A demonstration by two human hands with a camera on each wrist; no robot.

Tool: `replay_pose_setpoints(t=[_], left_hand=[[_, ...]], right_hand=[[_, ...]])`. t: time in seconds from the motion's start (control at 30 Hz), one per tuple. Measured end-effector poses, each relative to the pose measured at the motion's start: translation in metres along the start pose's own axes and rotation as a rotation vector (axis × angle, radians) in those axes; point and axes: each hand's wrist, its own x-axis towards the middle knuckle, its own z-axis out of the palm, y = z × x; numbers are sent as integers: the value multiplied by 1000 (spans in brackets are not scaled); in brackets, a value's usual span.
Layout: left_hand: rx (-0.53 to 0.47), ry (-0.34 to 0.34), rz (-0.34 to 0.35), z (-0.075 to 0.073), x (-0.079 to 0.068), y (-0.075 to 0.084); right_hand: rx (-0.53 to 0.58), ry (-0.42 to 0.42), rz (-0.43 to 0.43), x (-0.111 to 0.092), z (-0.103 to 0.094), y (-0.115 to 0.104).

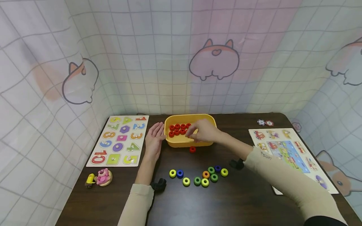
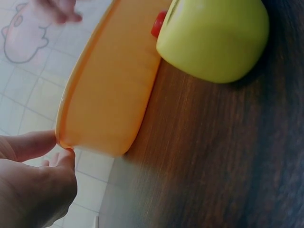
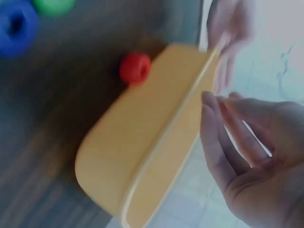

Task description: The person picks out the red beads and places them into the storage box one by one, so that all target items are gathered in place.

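Observation:
A yellow box (image 1: 190,144) stands at the back middle of the table, with several red ring beads (image 1: 177,132) in two rows inside. At its left end my left hand (image 1: 154,141) pinches the rim between thumb and fingers, as the left wrist view shows. Over the box, my right hand (image 1: 204,131) has bent fingers, and its thumb and fingertips meet. Whether a bead sits between those fingertips is hidden; none shows in the right wrist view. One red bead (image 1: 192,149) lies on the table against the box's front wall, also visible in the right wrist view (image 3: 135,68).
Yellow, blue, green and orange beads (image 1: 205,174) lie scattered in front of the box. A number puzzle board (image 1: 114,141) lies left, with two small figures (image 1: 103,177) before it. At right are a picture puzzle board (image 1: 294,157) and two chips (image 1: 265,122).

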Motion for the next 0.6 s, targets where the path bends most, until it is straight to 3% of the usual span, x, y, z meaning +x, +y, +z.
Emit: replay_pose_setpoints(t=[0.13,0.3,0.43,0.6], left_hand=[[-5,-8,3,-1,0,0],[-11,-14,0,-3,1,-1],[-14,-17,-2,-3,0,-2],[-15,-23,4,-3,1,-2]], right_hand=[[-117,-61,-79,-26,14,-6],[-317,-122,-118,-45,37,6],[-340,-127,-122,-53,48,14],[-254,-56,-107,-56,51,17]])
